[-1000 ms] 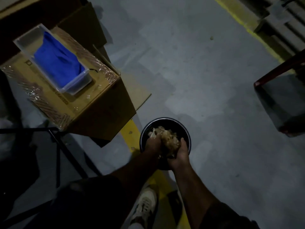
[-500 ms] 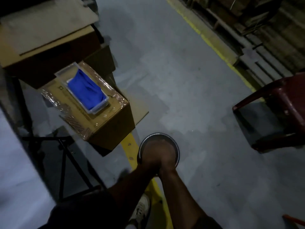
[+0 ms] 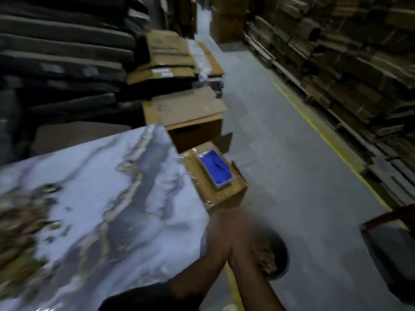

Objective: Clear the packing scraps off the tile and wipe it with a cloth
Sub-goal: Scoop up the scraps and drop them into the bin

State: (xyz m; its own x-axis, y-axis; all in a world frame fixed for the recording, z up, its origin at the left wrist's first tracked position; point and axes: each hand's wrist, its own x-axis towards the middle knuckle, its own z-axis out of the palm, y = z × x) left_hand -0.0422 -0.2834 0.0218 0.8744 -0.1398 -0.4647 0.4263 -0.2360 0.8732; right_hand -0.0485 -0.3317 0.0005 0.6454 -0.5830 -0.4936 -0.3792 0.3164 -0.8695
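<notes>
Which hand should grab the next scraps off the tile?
Probably the left hand: it is beside the tile, whose scraps lie far left. The right hand is over the bin. Both are blurred.

A white tile veined in grey and dull gold carries brown and tan scraps along its left side. A bright blue cloth fills a clear tray on a tan box. More tan scraps lie in a black bin. A yellow line crosses the grey floor.
</notes>
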